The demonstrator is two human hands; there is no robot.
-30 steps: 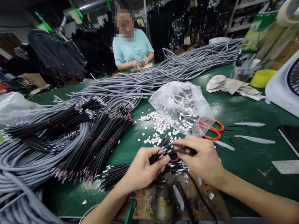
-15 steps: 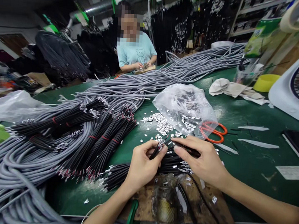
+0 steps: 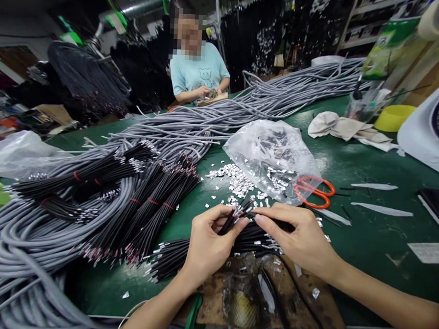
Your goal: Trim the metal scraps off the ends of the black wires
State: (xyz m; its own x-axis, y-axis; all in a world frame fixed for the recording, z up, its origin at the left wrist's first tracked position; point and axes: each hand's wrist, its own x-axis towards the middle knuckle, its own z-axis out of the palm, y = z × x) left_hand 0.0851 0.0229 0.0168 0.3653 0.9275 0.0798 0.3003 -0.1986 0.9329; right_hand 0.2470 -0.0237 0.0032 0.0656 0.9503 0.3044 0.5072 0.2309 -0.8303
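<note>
My left hand (image 3: 211, 240) is closed round a small bunch of short black wires (image 3: 235, 217) whose red and white tips point up. Close against it on the right, my right hand (image 3: 300, 235) pinches a dark strand that looks like a black wire (image 3: 277, 222) between thumb and fingers; part of it is hidden under the palm. Beneath both hands lies a bundle of black wires with silvery tips (image 3: 174, 255). Nearer me, a wooden board (image 3: 318, 307) carries a plastic-wrapped object with a knurled, brass-coloured surface (image 3: 244, 308).
Beyond my hands lie a heap of small silvery pieces (image 3: 237, 179), a clear plastic bag (image 3: 271, 152) and orange-handled scissors (image 3: 319, 194). Tied black wire bundles (image 3: 155, 195) and thick grey cables (image 3: 28, 228) cover the left. A co-worker (image 3: 198, 72) sits opposite; a fan (image 3: 423, 128) stands right.
The wire tips in my left hand are more fanned out and stand higher above the fingers. Both hands stay close together with little movement. The camera view has shifted slightly.
</note>
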